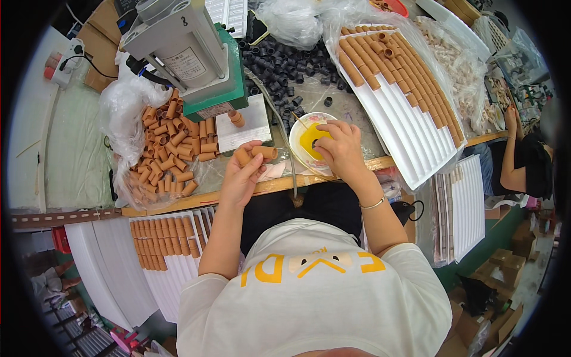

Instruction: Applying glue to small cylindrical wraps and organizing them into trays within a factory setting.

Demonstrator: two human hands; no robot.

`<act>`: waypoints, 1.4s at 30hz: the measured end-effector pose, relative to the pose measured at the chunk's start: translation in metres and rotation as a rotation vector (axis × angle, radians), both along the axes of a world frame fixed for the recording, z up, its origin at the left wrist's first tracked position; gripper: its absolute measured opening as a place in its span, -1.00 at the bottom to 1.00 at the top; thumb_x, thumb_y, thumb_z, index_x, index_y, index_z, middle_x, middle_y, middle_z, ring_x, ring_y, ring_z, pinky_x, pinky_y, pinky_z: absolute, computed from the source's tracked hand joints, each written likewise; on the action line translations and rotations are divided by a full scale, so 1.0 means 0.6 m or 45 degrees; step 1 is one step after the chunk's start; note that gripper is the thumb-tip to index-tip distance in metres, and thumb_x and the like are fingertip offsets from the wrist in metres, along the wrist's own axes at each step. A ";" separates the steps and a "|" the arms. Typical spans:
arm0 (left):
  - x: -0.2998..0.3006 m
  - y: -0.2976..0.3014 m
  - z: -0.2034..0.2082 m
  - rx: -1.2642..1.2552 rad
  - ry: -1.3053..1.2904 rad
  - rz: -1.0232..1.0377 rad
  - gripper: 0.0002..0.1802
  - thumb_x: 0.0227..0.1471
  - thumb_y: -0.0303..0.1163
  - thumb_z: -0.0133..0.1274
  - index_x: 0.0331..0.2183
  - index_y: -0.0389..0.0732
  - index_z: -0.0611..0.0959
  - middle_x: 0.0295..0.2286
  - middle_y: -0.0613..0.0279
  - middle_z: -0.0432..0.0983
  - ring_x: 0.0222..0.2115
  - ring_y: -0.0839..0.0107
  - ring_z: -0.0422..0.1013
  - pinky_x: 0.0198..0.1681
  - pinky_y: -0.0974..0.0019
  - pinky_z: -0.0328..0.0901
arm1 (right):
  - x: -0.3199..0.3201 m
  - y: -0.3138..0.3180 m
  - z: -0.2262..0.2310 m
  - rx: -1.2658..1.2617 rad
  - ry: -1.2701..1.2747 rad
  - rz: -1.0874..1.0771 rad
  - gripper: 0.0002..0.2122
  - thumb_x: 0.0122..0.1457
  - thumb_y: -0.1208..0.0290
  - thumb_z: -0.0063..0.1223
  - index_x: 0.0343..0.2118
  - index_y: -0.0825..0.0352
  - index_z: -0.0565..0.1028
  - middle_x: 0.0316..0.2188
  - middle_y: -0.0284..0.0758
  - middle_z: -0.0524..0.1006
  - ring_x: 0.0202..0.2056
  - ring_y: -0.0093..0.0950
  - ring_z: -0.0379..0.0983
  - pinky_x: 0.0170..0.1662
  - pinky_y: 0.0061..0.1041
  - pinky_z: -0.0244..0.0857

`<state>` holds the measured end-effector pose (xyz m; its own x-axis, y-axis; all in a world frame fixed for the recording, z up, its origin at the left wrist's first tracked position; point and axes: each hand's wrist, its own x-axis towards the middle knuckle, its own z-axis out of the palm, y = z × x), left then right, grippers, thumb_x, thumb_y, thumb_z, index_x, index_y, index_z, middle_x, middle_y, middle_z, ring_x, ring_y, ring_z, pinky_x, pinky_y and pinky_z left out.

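My left hand [241,178] is closed around tan cylindrical tubes, one of them a short tube [267,153] that sticks out to the right past the fingers. Over a white bowl [294,138] my right hand [344,149] pinches a small black piece [316,143] against a yellow pad [307,140] inside it. The piece is partly covered by the fingers. A thin stick [299,121] leans on the bowl's rim. Just left of the bowl, one tan tube [236,119] stands on a metal plate [253,122] below a green and silver press [233,71].
Loose tan tubes [169,140] are heaped left of the press. Behind the bowl lie many black plastic collars [282,65]. A ridged white tray [410,146] with rows of tubes is at right; another tray [172,279] sits lower left. Another person's arm [510,154] shows far right.
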<state>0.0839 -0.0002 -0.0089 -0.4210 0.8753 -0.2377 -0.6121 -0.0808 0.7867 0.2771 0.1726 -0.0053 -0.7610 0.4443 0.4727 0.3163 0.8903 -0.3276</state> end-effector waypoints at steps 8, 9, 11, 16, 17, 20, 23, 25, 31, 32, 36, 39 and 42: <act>0.019 0.019 -0.007 -0.036 -0.159 -0.020 -0.70 0.16 -0.43 0.06 -0.06 -0.24 0.46 -0.19 0.21 0.49 -0.23 0.49 0.45 -0.23 0.49 0.32 | 0.001 -0.004 0.022 -0.001 -0.057 0.078 -0.90 -0.11 0.44 0.25 -0.48 0.23 0.57 -0.12 -0.35 0.52 0.01 -0.29 0.35 0.05 -0.18 0.08; 0.023 0.021 -0.007 -0.023 -0.177 -0.025 -0.70 0.16 -0.43 0.06 -0.06 -0.24 0.46 -0.19 0.21 0.49 -0.23 0.48 0.45 -0.22 0.49 0.33 | 0.001 -0.003 0.023 -0.014 -0.066 0.073 -0.90 -0.11 0.46 0.26 -0.48 0.24 0.58 -0.12 -0.34 0.52 0.00 -0.28 0.35 0.06 -0.20 0.10; 0.029 0.027 -0.006 -0.008 -0.196 -0.032 -0.70 0.16 -0.42 0.05 -0.07 -0.24 0.46 -0.19 0.21 0.48 -0.22 0.47 0.45 -0.21 0.49 0.33 | -0.003 0.001 0.033 -0.202 0.126 0.101 -0.90 -0.10 0.49 0.26 -0.47 0.25 0.58 -0.12 -0.33 0.51 -0.01 -0.28 0.36 0.05 -0.24 0.12; 0.044 0.048 -0.005 0.045 -0.255 -0.057 -0.72 0.17 -0.44 0.05 -0.07 -0.22 0.45 -0.18 0.21 0.48 -0.21 0.45 0.45 -0.17 0.47 0.35 | -0.028 -0.019 0.072 -0.573 0.556 0.141 -0.90 -0.08 0.53 0.27 -0.47 0.25 0.57 -0.10 -0.32 0.51 -0.04 -0.28 0.38 0.02 -0.32 0.16; 0.047 0.054 -0.003 0.059 -0.257 -0.077 -0.72 0.17 -0.44 0.05 -0.07 -0.22 0.45 -0.18 0.21 0.48 -0.21 0.45 0.45 -0.17 0.47 0.35 | -0.036 -0.019 0.061 -0.485 0.525 0.166 -0.91 -0.07 0.47 0.28 -0.47 0.23 0.57 -0.12 -0.34 0.51 -0.07 -0.29 0.38 0.00 -0.31 0.15; 0.050 0.064 -0.006 0.015 -0.287 0.002 -0.71 0.17 -0.44 0.04 -0.07 -0.21 0.43 -0.19 0.20 0.47 -0.21 0.45 0.45 -0.17 0.45 0.37 | -0.041 -0.009 0.068 -0.337 0.429 0.170 -0.89 -0.07 0.44 0.29 -0.46 0.24 0.57 -0.11 -0.34 0.51 -0.09 -0.32 0.38 -0.01 -0.32 0.15; 0.050 0.066 -0.010 0.016 -0.289 0.028 -0.72 0.17 -0.43 0.04 -0.07 -0.21 0.43 -0.19 0.20 0.47 -0.21 0.45 0.45 -0.17 0.46 0.37 | -0.039 0.025 0.091 -0.293 0.345 0.166 -0.90 -0.05 0.49 0.28 -0.45 0.26 0.56 -0.20 -0.33 0.54 -0.11 -0.33 0.40 -0.04 -0.36 0.20; 0.046 0.069 -0.006 0.033 -0.279 0.015 -0.73 0.18 -0.43 0.04 -0.08 -0.19 0.43 -0.19 0.21 0.46 -0.20 0.47 0.45 -0.17 0.46 0.37 | -0.032 0.096 0.100 -0.763 0.595 -0.043 -0.92 -0.03 0.51 0.25 -0.45 0.27 0.56 -0.32 -0.34 0.56 -0.18 -0.32 0.41 -0.08 -0.37 0.24; 0.025 0.051 -0.006 0.009 -0.206 0.073 -0.74 0.17 -0.46 0.03 -0.08 -0.19 0.44 -0.20 0.24 0.47 -0.22 0.50 0.45 -0.20 0.47 0.38 | -0.001 0.376 0.045 0.027 0.200 -1.208 -0.72 -0.02 0.42 0.25 -0.20 0.10 0.55 -0.06 -0.30 0.48 -0.03 -0.25 0.34 0.00 -0.15 0.24; 0.023 0.046 -0.004 0.013 -0.220 0.075 -0.74 0.17 -0.47 0.03 -0.09 -0.19 0.44 -0.21 0.24 0.48 -0.23 0.50 0.45 -0.20 0.47 0.38 | 0.002 0.397 0.043 0.028 0.202 -1.199 -0.72 -0.02 0.42 0.25 -0.20 0.10 0.55 -0.06 -0.30 0.48 -0.03 -0.25 0.34 0.00 -0.15 0.24; 0.014 0.036 0.004 -0.002 -0.170 0.112 -0.74 0.16 -0.45 0.05 -0.09 -0.19 0.44 -0.22 0.24 0.48 -0.23 0.50 0.46 -0.22 0.48 0.38 | 0.021 0.424 0.052 0.046 -0.080 -1.090 -0.71 -0.03 0.30 0.27 -0.19 0.04 0.55 0.06 -0.32 0.39 0.09 -0.22 0.25 0.06 -0.07 0.18; -0.003 0.045 0.012 0.011 -0.044 0.196 -0.72 0.15 -0.47 0.07 -0.09 -0.21 0.45 -0.24 0.25 0.48 -0.25 0.51 0.46 -0.24 0.51 0.36 | 0.015 0.362 0.086 0.087 0.353 -0.704 -0.81 -0.04 0.43 0.23 -0.31 0.21 0.54 -0.26 -0.34 0.56 -0.20 -0.35 0.47 -0.14 -0.24 0.31; -0.022 0.043 0.024 0.003 0.385 0.336 -0.73 0.10 -0.52 0.10 -0.12 -0.25 0.49 -0.29 0.26 0.49 -0.31 0.52 0.47 -0.29 0.53 0.33 | -0.041 0.207 0.122 -0.114 0.458 -0.089 -0.87 -0.08 0.54 0.21 -0.42 0.31 0.54 -0.59 -0.33 0.57 -0.56 -0.37 0.53 -0.43 -0.50 0.37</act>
